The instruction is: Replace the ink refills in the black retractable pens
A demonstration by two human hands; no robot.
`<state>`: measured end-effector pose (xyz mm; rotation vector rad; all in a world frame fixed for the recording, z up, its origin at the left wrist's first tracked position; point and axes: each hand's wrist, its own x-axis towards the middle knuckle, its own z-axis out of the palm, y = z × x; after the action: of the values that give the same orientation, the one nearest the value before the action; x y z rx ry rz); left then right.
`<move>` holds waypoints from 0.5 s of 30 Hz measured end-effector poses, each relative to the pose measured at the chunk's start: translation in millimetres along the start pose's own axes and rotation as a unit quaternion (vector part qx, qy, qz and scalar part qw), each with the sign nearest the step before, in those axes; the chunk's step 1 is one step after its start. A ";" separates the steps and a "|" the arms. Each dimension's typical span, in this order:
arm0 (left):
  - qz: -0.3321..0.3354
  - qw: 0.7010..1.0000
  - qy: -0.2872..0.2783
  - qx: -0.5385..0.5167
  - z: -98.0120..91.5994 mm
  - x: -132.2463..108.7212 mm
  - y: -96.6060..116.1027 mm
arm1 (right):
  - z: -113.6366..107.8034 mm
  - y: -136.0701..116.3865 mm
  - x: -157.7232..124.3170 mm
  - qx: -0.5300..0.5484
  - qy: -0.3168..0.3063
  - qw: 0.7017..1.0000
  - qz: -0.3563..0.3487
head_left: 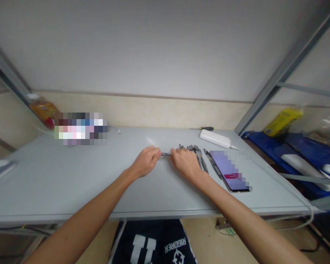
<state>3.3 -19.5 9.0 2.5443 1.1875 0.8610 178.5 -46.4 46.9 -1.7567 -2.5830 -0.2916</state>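
Observation:
My left hand and my right hand are close together above the middle of the desk, fingers closed. Between their fingertips a small, thin, dark metallic piece shows, one end in each hand; its kind cannot be made out. Behind and right of my right hand lie several slender dark grey parts, partly hidden by that hand. Another long grey part rests along the left edge of a phone-like device with a lit purple screen.
A white power strip with a cable and a dark-handled screwdriver lie at the back right. Far left stand an orange bottle and a blurred-out item. Metal posts flank the grey desk; a yellow pack is beyond the right one.

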 end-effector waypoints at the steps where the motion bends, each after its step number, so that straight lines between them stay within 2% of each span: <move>1: -0.011 1.000 -0.003 -0.020 0.3 0.5 0.7 | 0.6 0.7 -0.1 -0.007 0.003 1.000 -0.002; 10: -0.109 0.978 -0.038 -0.171 -0.8 1.8 5.8 | 5.4 3.0 -1.1 -0.037 0.041 0.998 -0.016; 12: -0.114 0.974 -0.019 -0.197 -1.3 1.8 5.8 | 4.8 3.8 -0.3 -0.027 0.044 0.999 -0.004; 15: -0.108 0.959 0.038 -0.259 -0.4 2.7 3.3 | 2.2 6.6 0.1 -0.008 0.047 0.999 0.024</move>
<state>6.5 -19.7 11.8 1.9426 1.0622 1.0575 184.8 -43.6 45.7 -1.7619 -2.4774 -0.3844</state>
